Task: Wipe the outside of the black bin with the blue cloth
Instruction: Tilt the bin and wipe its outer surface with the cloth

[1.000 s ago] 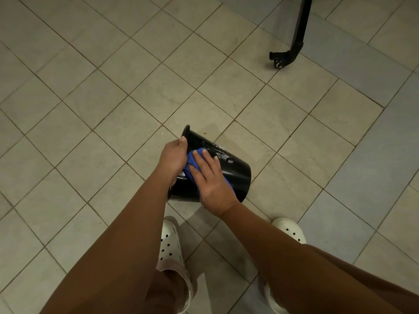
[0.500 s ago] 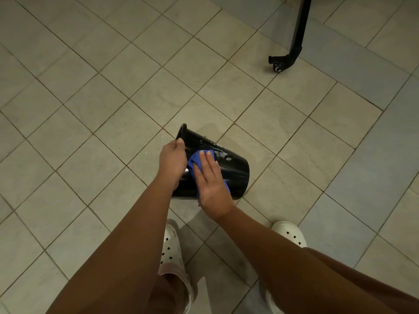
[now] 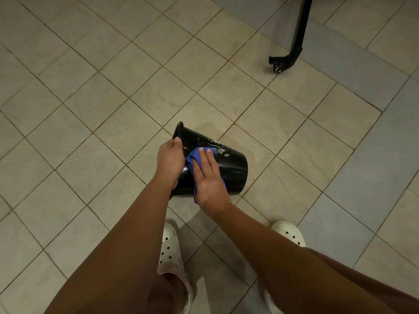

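Note:
The black bin [image 3: 233, 168] is held tilted above the tiled floor, its open rim to the left and its base to the right. White smears show on its upper side. My left hand [image 3: 170, 159] grips the rim. My right hand [image 3: 207, 175] lies flat on the bin's side and presses the blue cloth [image 3: 192, 158] against it. Most of the cloth is hidden under my palm; a fold sticks out between my two hands.
Beige floor tiles [image 3: 113, 109] spread all around, with greyer tiles at the right. A black stand leg with a caster [image 3: 286, 60] is at the upper right. My feet in white clogs [image 3: 171, 248] are just below the bin.
My right hand with the cloth has slid up along the bin's side toward the rim. The bin has shifted slightly left and up in the view. My left hand keeps its grip.

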A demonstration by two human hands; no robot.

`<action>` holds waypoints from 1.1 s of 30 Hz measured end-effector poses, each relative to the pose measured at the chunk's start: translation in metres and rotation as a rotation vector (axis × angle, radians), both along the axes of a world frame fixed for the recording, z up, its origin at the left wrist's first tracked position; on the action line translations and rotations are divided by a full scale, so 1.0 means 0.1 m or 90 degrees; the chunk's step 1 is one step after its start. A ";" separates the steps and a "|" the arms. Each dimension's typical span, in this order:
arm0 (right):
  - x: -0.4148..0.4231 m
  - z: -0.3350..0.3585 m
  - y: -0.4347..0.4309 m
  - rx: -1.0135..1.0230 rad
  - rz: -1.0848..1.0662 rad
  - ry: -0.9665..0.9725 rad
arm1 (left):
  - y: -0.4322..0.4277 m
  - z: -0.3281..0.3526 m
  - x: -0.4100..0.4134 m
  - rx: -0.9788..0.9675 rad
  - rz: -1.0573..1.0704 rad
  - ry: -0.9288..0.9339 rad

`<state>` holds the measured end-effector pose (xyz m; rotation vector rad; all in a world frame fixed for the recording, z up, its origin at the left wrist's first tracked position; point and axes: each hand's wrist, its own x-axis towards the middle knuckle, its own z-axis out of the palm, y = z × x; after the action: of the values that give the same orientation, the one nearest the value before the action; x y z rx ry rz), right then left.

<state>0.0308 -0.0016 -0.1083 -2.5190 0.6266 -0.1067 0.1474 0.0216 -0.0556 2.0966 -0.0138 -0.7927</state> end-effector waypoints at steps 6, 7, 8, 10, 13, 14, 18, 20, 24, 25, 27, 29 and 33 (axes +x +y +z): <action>0.14 0.09 -0.20 0.016 0.092 0.014 | -0.02 0.00 -0.03 -0.036 -0.010 0.010; 0.17 0.10 -0.23 0.025 0.097 0.029 | -0.01 -0.01 -0.03 -0.040 -0.006 0.013; 0.18 0.12 -0.24 0.030 0.091 0.036 | 0.00 -0.01 -0.03 -0.043 -0.003 0.015; 0.20 0.15 -0.21 0.046 0.054 0.029 | -0.01 -0.02 -0.03 -0.044 -0.001 0.009; 0.20 0.15 -0.13 0.057 -0.045 0.040 | -0.04 -0.01 -0.04 -0.039 0.003 -0.022; 0.20 0.14 -0.12 0.052 -0.065 0.041 | -0.04 -0.02 -0.04 -0.038 0.000 -0.024; 0.14 0.09 -0.13 0.043 -0.022 0.020 | -0.02 -0.04 -0.04 -0.028 -0.003 -0.002; 0.15 0.08 -0.19 0.042 0.014 0.022 | -0.02 -0.03 -0.05 -0.027 -0.004 0.000; 0.29 0.19 -0.39 0.079 0.056 0.047 | -0.03 -0.04 -0.04 -0.020 -0.014 -0.028; 0.31 0.21 -0.43 0.087 0.062 0.057 | -0.03 -0.05 -0.05 -0.020 -0.012 -0.036; 0.30 0.22 -0.44 0.102 0.044 0.069 | -0.02 -0.06 -0.06 -0.014 -0.018 -0.048; 0.27 0.19 -0.38 0.105 -0.014 0.081 | -0.03 -0.06 -0.06 -0.007 -0.021 -0.051; 0.21 0.15 -0.20 0.056 -0.021 0.092 | -0.02 -0.06 -0.03 0.000 -0.015 -0.037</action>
<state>0.0516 -0.0214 -0.0935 -2.4468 0.7152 0.0906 0.1443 0.0200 -0.0616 2.1224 -0.0696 -0.7456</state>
